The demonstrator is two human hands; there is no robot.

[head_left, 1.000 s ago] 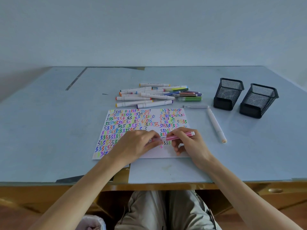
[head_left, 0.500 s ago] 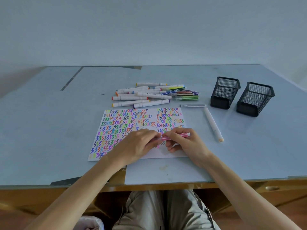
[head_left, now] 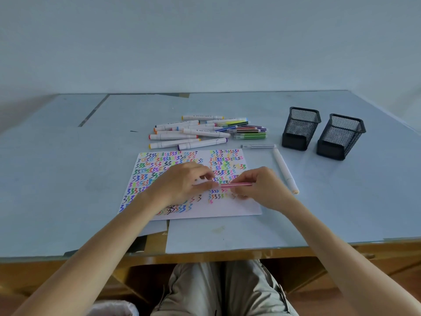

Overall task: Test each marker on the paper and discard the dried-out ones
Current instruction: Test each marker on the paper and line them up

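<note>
— What are the hands doing?

— Both are hovering over the white sheet of paper covered in coloured zigzags (head_left: 189, 179), close together. The right hand (head_left: 262, 190) is pinching a slim pink marker (head_left: 237, 184), which is lying level just above the sheet. The left hand (head_left: 184, 183) is curling its fingers at the marker's left end; that spot is blurring, so I cannot tell whether it is gripping the cap or the barrel.

— And the other markers?

— A loose pile of white-barrelled and thin coloured markers (head_left: 205, 132) is lying on the pale blue table (head_left: 57, 179), just beyond the paper's far edge. A long white marker (head_left: 284, 169) is lying to the right of the sheet, with a thin clear pen (head_left: 258, 146) at its far end. Two black wire-mesh pen holders (head_left: 323, 133) are standing side by side further right.
</note>
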